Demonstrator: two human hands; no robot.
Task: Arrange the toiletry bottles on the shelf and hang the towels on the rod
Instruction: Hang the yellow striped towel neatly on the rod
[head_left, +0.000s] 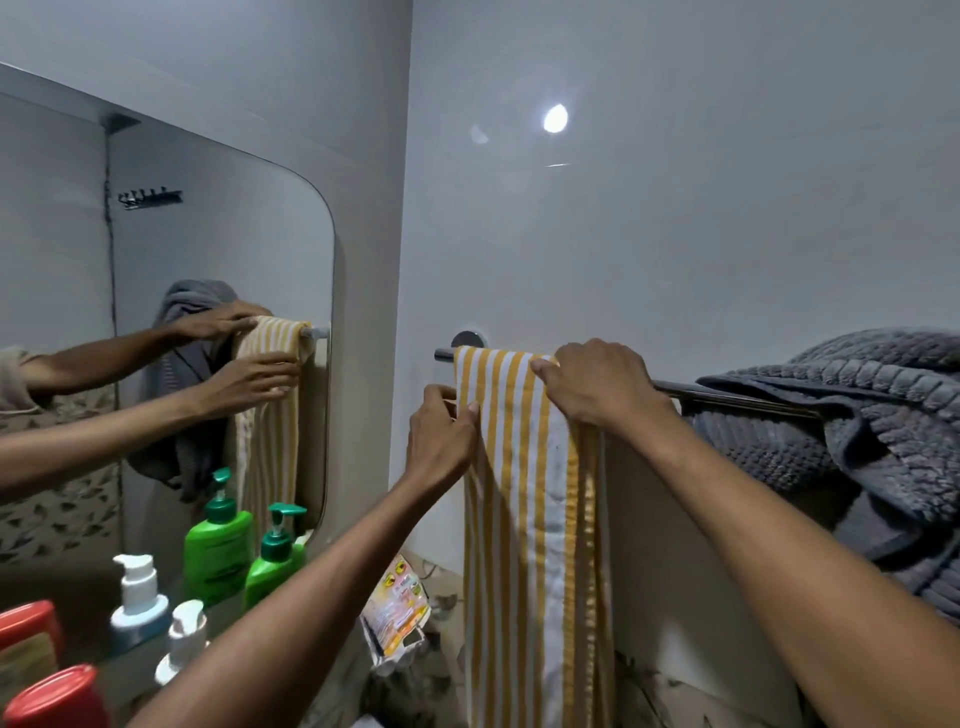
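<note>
Both hands on striped towel over rod. Left hand grip pinches its edge; right hand grip clamps its top.

- The room is dim and evenly lit, with a cool grey cast over the wall.
- A bright oval glare spot sits on the glossy wall, with a fainter smudge of light to its left and a thin streak below.
- Shadows are soft; the grey towel falls dark in its folds.
- The wide lens bends the mirror edge and stretches the forearms at the lower corners.
- The red caps at the bottom left are blurred.
</note>
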